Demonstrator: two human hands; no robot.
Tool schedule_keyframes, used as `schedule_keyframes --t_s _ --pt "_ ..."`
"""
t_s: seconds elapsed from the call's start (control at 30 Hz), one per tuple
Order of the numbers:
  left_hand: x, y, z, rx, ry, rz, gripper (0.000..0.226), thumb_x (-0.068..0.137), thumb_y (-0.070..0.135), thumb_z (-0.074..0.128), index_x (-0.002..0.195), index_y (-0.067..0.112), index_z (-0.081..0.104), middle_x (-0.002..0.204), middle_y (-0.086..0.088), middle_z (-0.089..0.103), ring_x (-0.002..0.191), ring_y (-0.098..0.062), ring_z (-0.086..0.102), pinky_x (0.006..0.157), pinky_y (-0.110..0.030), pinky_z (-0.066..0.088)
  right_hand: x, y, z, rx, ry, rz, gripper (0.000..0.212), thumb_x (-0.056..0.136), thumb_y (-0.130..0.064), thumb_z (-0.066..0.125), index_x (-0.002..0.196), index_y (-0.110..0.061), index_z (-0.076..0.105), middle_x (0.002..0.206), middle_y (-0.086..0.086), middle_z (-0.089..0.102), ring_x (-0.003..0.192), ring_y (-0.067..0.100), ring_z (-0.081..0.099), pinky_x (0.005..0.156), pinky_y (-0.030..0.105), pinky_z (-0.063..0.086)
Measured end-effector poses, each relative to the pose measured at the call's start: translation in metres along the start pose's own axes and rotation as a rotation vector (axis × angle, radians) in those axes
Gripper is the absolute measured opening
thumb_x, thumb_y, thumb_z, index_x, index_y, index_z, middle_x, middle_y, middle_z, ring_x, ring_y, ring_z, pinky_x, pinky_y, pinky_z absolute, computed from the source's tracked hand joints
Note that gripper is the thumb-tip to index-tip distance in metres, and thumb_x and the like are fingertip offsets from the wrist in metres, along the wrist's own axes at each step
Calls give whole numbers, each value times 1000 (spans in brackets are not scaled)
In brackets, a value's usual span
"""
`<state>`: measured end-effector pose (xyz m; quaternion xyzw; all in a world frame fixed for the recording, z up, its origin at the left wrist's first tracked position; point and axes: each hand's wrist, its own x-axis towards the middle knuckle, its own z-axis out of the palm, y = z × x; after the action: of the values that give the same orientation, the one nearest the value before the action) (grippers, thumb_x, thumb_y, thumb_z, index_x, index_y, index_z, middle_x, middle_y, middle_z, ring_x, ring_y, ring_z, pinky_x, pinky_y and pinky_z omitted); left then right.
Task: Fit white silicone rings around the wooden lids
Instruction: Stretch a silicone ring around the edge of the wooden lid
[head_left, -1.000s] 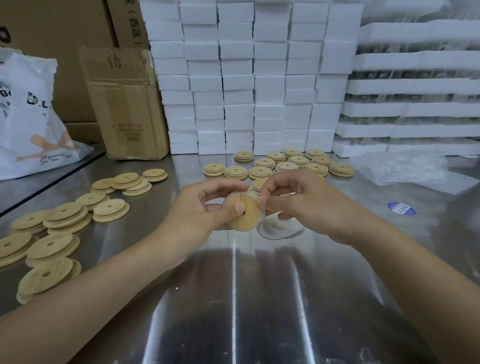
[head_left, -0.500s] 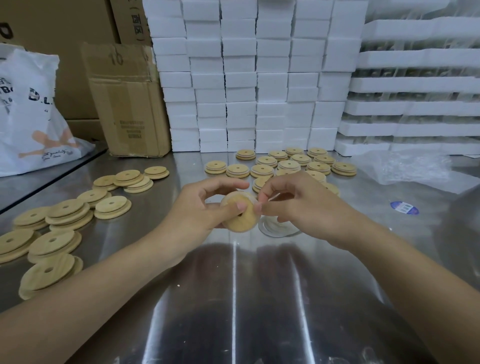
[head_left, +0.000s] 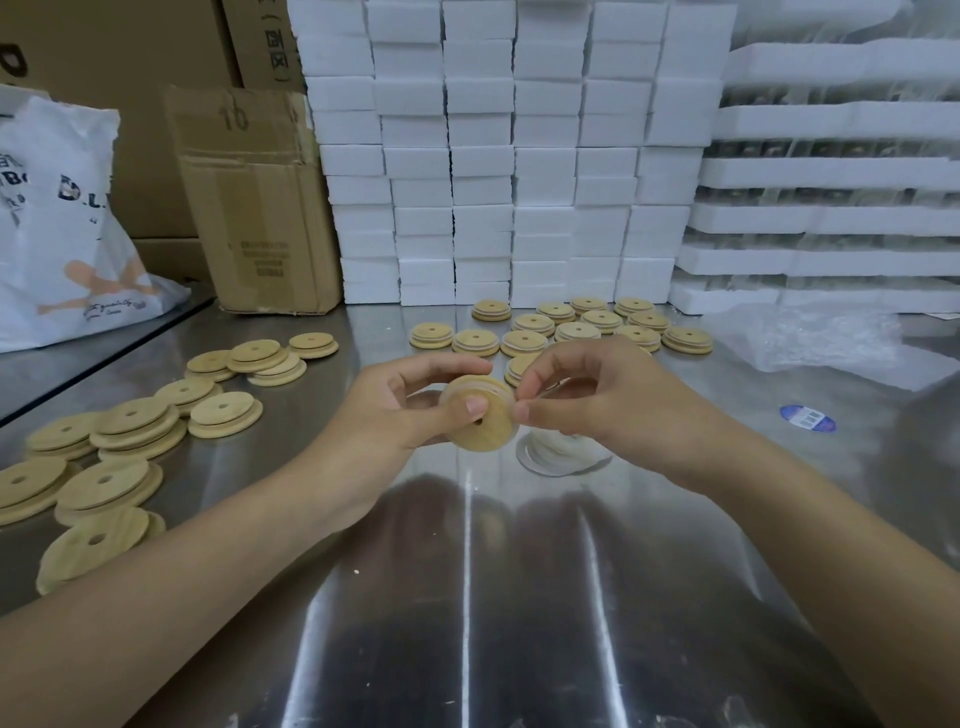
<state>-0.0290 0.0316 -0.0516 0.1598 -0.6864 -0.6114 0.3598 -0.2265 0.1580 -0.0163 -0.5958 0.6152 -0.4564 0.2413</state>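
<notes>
A: Hands?
B: Left hand (head_left: 395, 410) grips a wooden lid (head_left: 480, 415) at frame centre, held above the steel table (head_left: 467, 597), thumb across its face near the hole. Right hand (head_left: 587, 400) pinches the lid's right rim with thumb and forefinger. Can't tell if a ring is under those fingertips.

A: Rings?
B: A loose pile of white silicone rings (head_left: 561, 454) lies on the table just below the right hand.

A: Containers?
B: A cardboard box (head_left: 254, 208) sits upper left with its flaps up; contents hidden. A white plastic bag (head_left: 57, 234) is at far left, contents hidden too. Closed white foam boxes (head_left: 519, 156) are stacked top centre. The foam trays (head_left: 831, 182) stacked upper right hold something glassy between layers, too blurred to name.

A: Other lids?
B: The left lids (head_left: 130, 431) overlap loosely at lower left. The back lids (head_left: 561, 327) sit in rows behind the hands, pale bands at their edges. None of them are in a container.
</notes>
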Motion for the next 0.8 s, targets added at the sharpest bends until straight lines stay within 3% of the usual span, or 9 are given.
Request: schedule_keyframes --t_s 0.2,0.37,0.47,0.57,0.67,0.8 --pt "1 -2 1 -133 37 -13 31 80 14 88 110 19 82 112 -4 78 97 -22 78 79 -33 63 -3 -4 5 6 11 20 11 84 -21 87 84 -16 77 90 17 76 76 21 60 74 39 43" --pt "1 -3 3 -155 74 -12 27 80 16 86 107 23 84 111 -2 78 99 -18 77 78 -32 63 -3 -3 8 19 19 76 15 82 -30 88 83 -19 79 86 17 75 73 20 54 72 38 40" --pt "2 -3 2 -184 86 -17 30 79 17 91 108 23 84 115 -4 77 103 -17 76 79 -32 63 -3 -1 8 -29 15 88 15 82 -33 89 82 -22 79 85 16 76 69 14 56 66 29 42" --pt "2 -4 1 -189 78 -24 35 78 19 86 113 22 82 119 -6 76 106 -19 76 82 -33 63 -2 -2 10 -5 42 67 12 85 -23 86 79 -18 77 74 -1 75 66 10 58 62 22 42" --pt "1 -5 1 -88 62 3 37 80 22 89 116 23 82 119 -4 80 104 -18 77 83 -32 64 -2 -4 12 40 121 25 9 86 -11 83 82 -11 75 83 10 78 71 17 61 66 28 45" --pt "-1 -4 3 120 100 31 40 80 33 90 118 23 80 111 2 82 92 -7 74 72 -19 57 -2 -7 13 81 210 -28 8 89 -1 78 90 -6 72 83 4 73 69 7 64 59 13 46"
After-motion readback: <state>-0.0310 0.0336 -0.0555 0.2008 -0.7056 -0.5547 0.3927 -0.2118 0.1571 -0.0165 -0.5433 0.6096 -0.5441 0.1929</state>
